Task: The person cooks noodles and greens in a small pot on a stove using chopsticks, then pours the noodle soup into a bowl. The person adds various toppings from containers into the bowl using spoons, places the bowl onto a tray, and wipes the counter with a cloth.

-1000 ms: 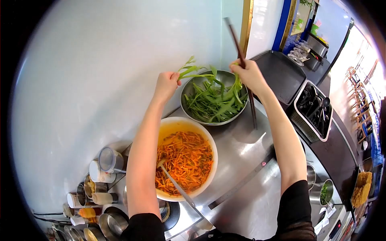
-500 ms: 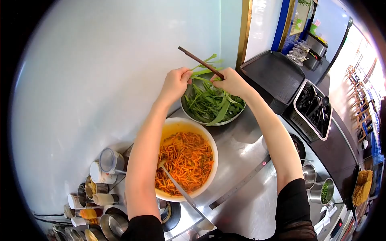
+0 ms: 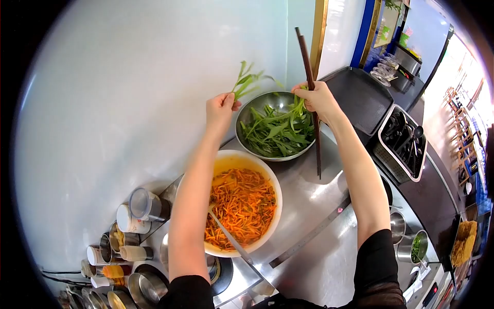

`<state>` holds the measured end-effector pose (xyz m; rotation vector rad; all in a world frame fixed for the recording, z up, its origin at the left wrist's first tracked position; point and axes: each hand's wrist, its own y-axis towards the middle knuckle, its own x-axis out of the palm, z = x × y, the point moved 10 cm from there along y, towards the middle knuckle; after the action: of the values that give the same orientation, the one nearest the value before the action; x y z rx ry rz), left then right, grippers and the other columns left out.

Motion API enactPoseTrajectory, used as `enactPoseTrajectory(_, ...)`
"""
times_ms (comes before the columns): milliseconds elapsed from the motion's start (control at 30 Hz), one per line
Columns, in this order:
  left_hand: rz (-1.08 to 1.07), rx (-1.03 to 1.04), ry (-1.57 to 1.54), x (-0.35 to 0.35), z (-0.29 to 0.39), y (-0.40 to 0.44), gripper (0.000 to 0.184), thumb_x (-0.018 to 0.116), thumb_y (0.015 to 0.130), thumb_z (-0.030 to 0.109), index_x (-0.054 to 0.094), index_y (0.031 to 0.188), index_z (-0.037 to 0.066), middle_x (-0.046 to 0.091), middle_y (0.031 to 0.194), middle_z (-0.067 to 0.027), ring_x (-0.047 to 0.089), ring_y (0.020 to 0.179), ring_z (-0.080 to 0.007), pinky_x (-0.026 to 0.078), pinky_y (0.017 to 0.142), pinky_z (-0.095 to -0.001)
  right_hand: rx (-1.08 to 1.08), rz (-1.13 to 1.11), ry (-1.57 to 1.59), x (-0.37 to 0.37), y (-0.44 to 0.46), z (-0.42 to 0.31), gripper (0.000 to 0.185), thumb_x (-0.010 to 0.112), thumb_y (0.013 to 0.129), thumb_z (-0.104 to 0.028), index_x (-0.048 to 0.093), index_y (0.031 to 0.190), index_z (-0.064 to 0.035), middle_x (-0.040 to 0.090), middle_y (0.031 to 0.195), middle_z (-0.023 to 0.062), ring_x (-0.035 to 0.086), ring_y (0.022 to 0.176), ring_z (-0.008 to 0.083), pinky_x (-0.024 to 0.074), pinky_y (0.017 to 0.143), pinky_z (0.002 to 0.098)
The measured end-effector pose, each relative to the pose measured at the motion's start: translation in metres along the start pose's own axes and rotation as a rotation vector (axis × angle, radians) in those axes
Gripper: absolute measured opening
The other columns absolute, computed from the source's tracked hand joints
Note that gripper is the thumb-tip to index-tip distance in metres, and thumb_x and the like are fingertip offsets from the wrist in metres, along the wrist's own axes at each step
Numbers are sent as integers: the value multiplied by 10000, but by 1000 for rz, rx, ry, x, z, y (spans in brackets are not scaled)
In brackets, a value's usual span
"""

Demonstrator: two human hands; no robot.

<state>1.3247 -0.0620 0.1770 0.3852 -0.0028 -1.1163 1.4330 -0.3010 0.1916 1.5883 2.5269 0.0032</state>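
Observation:
My left hand point(image 3: 220, 110) is closed on a small sprig of leafy greens point(image 3: 247, 82), raised left of the steel bowl point(image 3: 240, 136). My right hand point(image 3: 321, 100), at that bowl's upper right edge, grips a pair of dark chopsticks point(image 3: 304, 54) and some green stems point(image 3: 300, 105). The chopsticks stand nearly upright, running above and below the fist. Long-leafed greens point(image 3: 278, 135) lie in the steel bowl. Nearer me, a white basin point(image 3: 278, 201) holds orange shreds point(image 3: 246, 206) in liquid, with a metal-handled utensil point(image 3: 230, 236) resting in it.
Jars and steel containers point(image 3: 146, 288) crowd the lower left. At right are a black tray point(image 3: 357, 95), a perforated basket point(image 3: 383, 154) of black spoons, and a pot with chopped greens point(image 3: 419, 247). A pale wall point(image 3: 128, 92) borders the counter's left.
My hands have moved apart, the right one going right with the chopsticks and stems. The chopsticks have swung from slanted to nearly upright. A separate sprig now shows in my left hand.

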Motion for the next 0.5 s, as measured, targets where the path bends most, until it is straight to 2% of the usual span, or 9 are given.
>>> enactPoseTrajectory(67, 127, -88, -235, 10, -9, -5, 253, 515, 967, 173, 658, 978, -34, 663, 825, -49, 581, 700, -105, 476, 660, -245, 24, -41, 72, 6, 0, 0, 117, 656, 837, -86, 660, 861, 29, 431, 541, -28, 342, 452, 67, 253, 428, 258)
enactPoseTrajectory(100, 126, -87, -239, 20, -13, -6, 253, 515, 967, 173, 658, 978, -34, 663, 825, -49, 581, 700, -105, 476, 660, -245, 44, -40, 155, 11, -2, 0, 115, 651, 846, -78, 648, 864, 36, 425, 546, -28, 337, 452, 68, 243, 428, 255)
enactPoseTrajectory(300, -47, -43, -58, 83, -25, -11, 208, 520, 954, 143, 648, 996, -16, 650, 831, -24, 552, 723, -78, 443, 654, -225, 90, -60, 281, 20, -4, 8, 109, 660, 840, -42, 625, 883, 52, 444, 572, -14, 366, 461, 75, 245, 426, 247)
enactPoseTrajectory(400, -204, -58, 19, 104, -29, -17, 204, 503, 961, 134, 634, 1031, -5, 609, 836, 17, 504, 722, -60, 409, 634, -217, 128, -98, 340, 24, -6, 17, 144, 648, 873, -91, 620, 938, 35, 483, 661, -7, 406, 529, 60, 280, 439, 212)
enactPoseTrajectory(433, -206, -59, 21, 106, -31, -18, 204, 503, 961, 134, 634, 1031, -5, 609, 836, 17, 504, 722, -60, 409, 634, -217, 129, -96, 342, 23, -6, 19, 144, 648, 873, -91, 620, 938, 35, 483, 661, -7, 406, 529, 60, 280, 439, 212)
enactPoseTrajectory(500, -229, -93, -165, 112, -33, -21, 227, 500, 950, 148, 632, 992, -31, 589, 790, -3, 473, 635, -88, 387, 586, -246, 136, -57, 381, 22, -6, 24, 137, 639, 875, -80, 618, 937, 40, 490, 671, -1, 411, 529, 66, 284, 440, 211)
